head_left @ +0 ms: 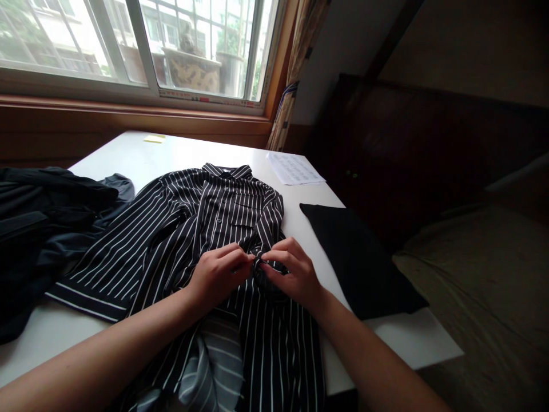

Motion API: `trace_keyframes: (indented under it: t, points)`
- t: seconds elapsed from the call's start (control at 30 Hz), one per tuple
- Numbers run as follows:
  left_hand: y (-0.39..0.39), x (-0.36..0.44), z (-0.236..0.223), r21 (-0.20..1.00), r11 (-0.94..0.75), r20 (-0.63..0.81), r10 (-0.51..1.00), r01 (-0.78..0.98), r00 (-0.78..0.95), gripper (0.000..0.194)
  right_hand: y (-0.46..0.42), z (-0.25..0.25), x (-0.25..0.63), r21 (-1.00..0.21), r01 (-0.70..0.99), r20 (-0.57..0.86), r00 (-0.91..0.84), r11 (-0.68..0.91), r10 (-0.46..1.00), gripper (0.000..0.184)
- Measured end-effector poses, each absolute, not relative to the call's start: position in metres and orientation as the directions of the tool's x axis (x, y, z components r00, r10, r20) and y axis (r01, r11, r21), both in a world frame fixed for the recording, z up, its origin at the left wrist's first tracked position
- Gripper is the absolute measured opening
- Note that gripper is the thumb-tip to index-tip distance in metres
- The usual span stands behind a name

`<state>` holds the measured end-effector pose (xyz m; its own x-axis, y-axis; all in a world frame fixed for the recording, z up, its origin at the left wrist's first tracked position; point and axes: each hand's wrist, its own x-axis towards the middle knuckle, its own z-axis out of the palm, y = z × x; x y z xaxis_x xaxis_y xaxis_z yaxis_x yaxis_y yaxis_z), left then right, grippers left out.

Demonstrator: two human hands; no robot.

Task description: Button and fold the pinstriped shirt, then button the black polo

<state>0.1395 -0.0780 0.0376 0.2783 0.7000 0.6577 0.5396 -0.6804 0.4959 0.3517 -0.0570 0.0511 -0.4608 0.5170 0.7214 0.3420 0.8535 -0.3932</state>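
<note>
The striped shirt (227, 234) lies on the white table (128, 151), collar (241, 171) toward the window (189, 34) and long axis running back to the person, with left hand (221, 269) and right hand (294, 269), equally near, pinching gathered cloth (257, 268) right of its middle.

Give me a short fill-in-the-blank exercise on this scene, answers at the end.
1. The left hand and right hand both grip the shirt, whose stripes are ____.
2. The flat black cloth lies on the person's ____ side of the shirt.
3. The shirt's collar points ____ the person.
4. The printed papers lie ____ from the person than the flat black cloth.

Missing words: white; right; away from; farther.
</note>
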Motion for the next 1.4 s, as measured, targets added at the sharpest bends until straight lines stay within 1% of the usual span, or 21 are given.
trace_keyframes:
  t: [0.2,0.37,0.47,0.63,0.7,0.8,0.87,0.93,1.03,1.13,1.2,1.3,1.33,1.4]
  points:
    - [-0.079,0.14,0.037,0.456,-0.682,0.662,0.689,0.571,0.295,0.017,-0.058,0.05,0.352,-0.412,0.371,0.697,-0.461,0.832,0.55,0.041]
    - [-0.08,0.14,0.037,0.435,-0.679,0.657,0.688,0.591,0.308,0.02,-0.058,0.053,0.351,-0.395,0.361,0.703,-0.474,0.845,0.531,0.028]
    - [-0.08,0.14,0.038,0.439,-0.674,0.654,0.693,0.594,0.303,0.022,-0.057,0.052,0.35,-0.382,0.357,0.715,-0.47,0.852,0.517,0.023]
    - [-0.079,0.141,0.039,0.501,-0.657,0.642,0.719,0.563,0.267,0.018,-0.057,0.052,0.352,-0.411,0.351,0.714,-0.45,0.841,0.536,0.022]
    - [-0.078,0.141,0.039,0.539,-0.639,0.637,0.736,0.549,0.231,0.017,-0.057,0.054,0.353,-0.444,0.356,0.689,-0.452,0.822,0.567,0.028]
    - [-0.076,0.139,0.041,0.6,-0.605,0.626,0.762,0.524,0.164,0.013,-0.058,0.056,0.354,-0.481,0.377,0.617,-0.496,0.792,0.611,0.042]
    - [-0.075,0.138,0.043,0.639,-0.58,0.611,0.782,0.505,0.125,0.009,-0.057,0.056,0.354,-0.484,0.398,0.57,-0.532,0.779,0.626,0.046]
    - [-0.074,0.136,0.045,0.677,-0.554,0.59,0.802,0.485,0.093,0.006,-0.055,0.055,0.354,-0.473,0.425,0.544,-0.548,0.772,0.635,0.037]
    - [-0.073,0.134,0.047,0.736,-0.524,0.546,0.834,0.429,0.082,0.004,-0.052,0.053,0.354,-0.467,0.459,0.557,-0.511,0.756,0.655,0.02]
    - [-0.074,0.135,0.049,0.785,-0.503,0.501,0.859,0.361,0.106,0.007,-0.05,0.052,0.355,-0.484,0.487,0.582,-0.441,0.727,0.683,0.014]
    - [-0.076,0.136,0.048,0.777,-0.519,0.51,0.851,0.357,0.126,0.015,-0.051,0.053,0.355,-0.483,0.497,0.592,-0.421,0.721,0.687,0.013]
    - [-0.077,0.138,0.046,0.694,-0.587,0.562,0.804,0.417,0.194,0.038,-0.053,0.053,0.354,-0.463,0.489,0.61,-0.429,0.739,0.666,0.011]
    - [-0.077,0.139,0.045,0.662,-0.604,0.573,0.789,0.444,0.221,0.039,-0.054,0.053,0.354,-0.458,0.485,0.615,-0.432,0.745,0.66,0.011]
    - [-0.076,0.14,0.043,0.613,-0.621,0.579,0.774,0.489,0.256,0.029,-0.055,0.053,0.354,-0.454,0.48,0.626,-0.429,0.751,0.652,0.01]
